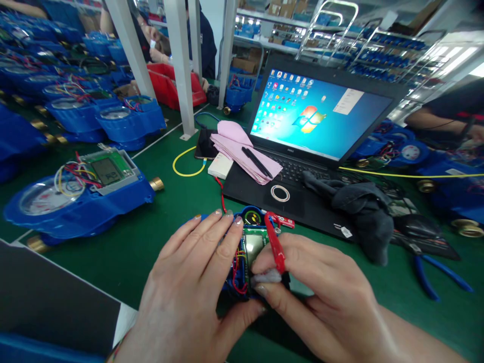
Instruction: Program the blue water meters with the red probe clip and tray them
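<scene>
A blue water meter [234, 297] with its electronics uncovered is in front of me on the green table, largely hidden by my hands. It has a green circuit board with a small LCD screen [254, 244] and red and yellow wires. My left hand [196, 272] holds the meter from the left, fingers over its top and thumb at the near edge. Beside the screen, my right hand [321, 287] pinches a small pale grey piece [267, 276] whose kind I cannot make out. A red strap-like lead [275, 242] rises by the right fingers.
Another water meter [86, 201] with a lit display stands left; several more fill the far left. Behind are a laptop [317, 116], pink paper [242, 151] and a dark cloth [351, 201]. Blue-handled pliers [427, 277] lie right. Other people work beyond a red bin [166, 83] and at right.
</scene>
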Available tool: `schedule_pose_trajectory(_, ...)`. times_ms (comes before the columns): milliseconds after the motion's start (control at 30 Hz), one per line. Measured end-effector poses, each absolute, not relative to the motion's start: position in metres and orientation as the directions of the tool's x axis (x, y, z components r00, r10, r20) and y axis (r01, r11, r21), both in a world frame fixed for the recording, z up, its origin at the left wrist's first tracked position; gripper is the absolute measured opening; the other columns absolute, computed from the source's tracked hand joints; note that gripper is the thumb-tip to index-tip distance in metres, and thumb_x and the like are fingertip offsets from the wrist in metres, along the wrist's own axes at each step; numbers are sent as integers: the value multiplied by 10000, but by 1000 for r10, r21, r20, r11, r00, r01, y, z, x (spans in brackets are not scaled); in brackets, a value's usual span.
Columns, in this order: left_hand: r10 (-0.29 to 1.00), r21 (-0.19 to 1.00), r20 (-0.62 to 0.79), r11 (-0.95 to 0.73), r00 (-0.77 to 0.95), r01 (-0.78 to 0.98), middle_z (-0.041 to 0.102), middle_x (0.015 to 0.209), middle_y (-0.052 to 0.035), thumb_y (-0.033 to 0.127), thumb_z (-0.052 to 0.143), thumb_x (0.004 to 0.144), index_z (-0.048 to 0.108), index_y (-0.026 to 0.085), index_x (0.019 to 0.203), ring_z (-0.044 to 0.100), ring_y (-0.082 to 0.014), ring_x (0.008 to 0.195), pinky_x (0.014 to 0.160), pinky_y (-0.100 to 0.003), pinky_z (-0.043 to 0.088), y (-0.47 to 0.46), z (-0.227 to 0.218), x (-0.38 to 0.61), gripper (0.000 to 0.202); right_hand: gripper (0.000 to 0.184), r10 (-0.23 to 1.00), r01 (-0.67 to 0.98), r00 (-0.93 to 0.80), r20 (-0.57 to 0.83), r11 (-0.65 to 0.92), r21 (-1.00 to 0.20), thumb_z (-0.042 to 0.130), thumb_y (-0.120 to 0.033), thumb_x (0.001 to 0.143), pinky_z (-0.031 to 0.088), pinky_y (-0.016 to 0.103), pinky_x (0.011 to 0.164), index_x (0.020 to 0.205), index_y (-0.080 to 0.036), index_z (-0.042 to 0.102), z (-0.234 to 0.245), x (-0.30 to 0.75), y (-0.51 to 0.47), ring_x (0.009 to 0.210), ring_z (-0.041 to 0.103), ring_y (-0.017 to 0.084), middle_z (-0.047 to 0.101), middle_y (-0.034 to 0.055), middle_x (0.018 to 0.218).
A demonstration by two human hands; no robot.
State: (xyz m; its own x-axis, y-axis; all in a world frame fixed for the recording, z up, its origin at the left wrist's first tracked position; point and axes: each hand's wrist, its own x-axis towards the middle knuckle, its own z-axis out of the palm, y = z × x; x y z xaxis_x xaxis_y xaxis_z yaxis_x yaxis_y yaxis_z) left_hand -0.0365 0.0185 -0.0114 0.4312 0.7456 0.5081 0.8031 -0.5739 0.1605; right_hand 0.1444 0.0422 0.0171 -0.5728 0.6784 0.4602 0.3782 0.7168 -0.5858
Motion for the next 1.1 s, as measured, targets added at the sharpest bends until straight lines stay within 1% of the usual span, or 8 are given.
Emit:
schedule_pose_trajectory(133, 731, 120, 525, -571, 436, 812, 545, 1292, -137, 500, 549, 780, 482, 72, 1253, 477, -275, 1215, 1002, -447, 404, 19, -13, -37, 642, 95, 677, 375, -551, 489, 724, -579, 551, -82, 833, 499, 246, 580, 877, -161, 580, 14, 144, 41, 629, 587, 145, 619, 27, 714)
schedule_pose_trajectory(300, 722, 72, 525, -566, 452, 821, 545, 1297, -126, 505, 546, 774, 482, 76, 1255, 485, -268, 1211, 995, -440, 418, 18, -14, -39, 648, 77, 674, 382, -546, 497, 729, -568, 538, -89, 843, 475, 241, 553, 839, -160, 567, 12, 144, 40, 615, 570, 142, 595, 24, 692)
schedule_pose_trajectory(433, 715, 62, 528, -571, 458, 819, 553, 1288, -129, 522, 521, 787, 487, 75, 1248, 497, -268, 1199, 980, -443, 435, 20, -14, -40, 642, 88, 674, 399, -542, 501, 732, -552, 518, -98, 855, 470, 237, 546, 834, -169, 566, 12, 144, 40, 606, 566, 139, 591, 19, 685)
schedule_pose_trajectory(567, 702, 56, 549, -573, 454, 818, 553, 1288, -128, 500, 529, 785, 488, 79, 1249, 498, -268, 1197, 977, -443, 438, 21, -14, -39, 628, 89, 675, 401, -549, 493, 730, -553, 514, -97, 856, 466, 242, 554, 843, -171, 561, 12, 143, 40, 615, 565, 144, 592, 26, 691)
schedule_pose_trajectory(667, 718, 70, 528, -570, 455, 819, 554, 1285, -135, 489, 538, 786, 485, 74, 1250, 495, -271, 1200, 974, -448, 439, 21, -11, -38, 624, 87, 672, 403, -552, 493, 733, -549, 515, -97, 856, 465, 244, 556, 843, -170, 560, 12, 143, 41, 619, 563, 144, 594, 27, 693)
schedule_pose_trajectory(800, 736, 128, 508, -577, 447, 807, 552, 1279, -156, 460, 555, 785, 479, 59, 1250, 495, -285, 1197, 972, -473, 432, 19, -9, -38, 619, 108, 660, 392, -559, 501, 744, -541, 526, -72, 838, 474, 254, 566, 878, -161, 572, 14, 144, 41, 623, 575, 148, 614, 31, 713)
schedule_pose_trajectory(933, 753, 171, 492, -575, 436, 800, 524, 1310, -154, 448, 573, 782, 457, 63, 1274, 460, -280, 1229, 1003, -473, 399, 17, -9, -37, 635, 119, 664, 369, -569, 486, 734, -571, 547, -52, 817, 487, 256, 590, 873, -151, 582, 16, 145, 41, 639, 591, 151, 629, 38, 734)
schedule_pose_trajectory(1100, 762, 184, 480, -573, 435, 799, 507, 1330, -144, 452, 577, 783, 449, 72, 1284, 440, -273, 1245, 1019, -463, 383, 15, -11, -37, 643, 118, 669, 353, -583, 460, 719, -599, 545, -50, 824, 482, 251, 581, 869, -153, 582, 16, 146, 42, 632, 578, 145, 618, 32, 722)
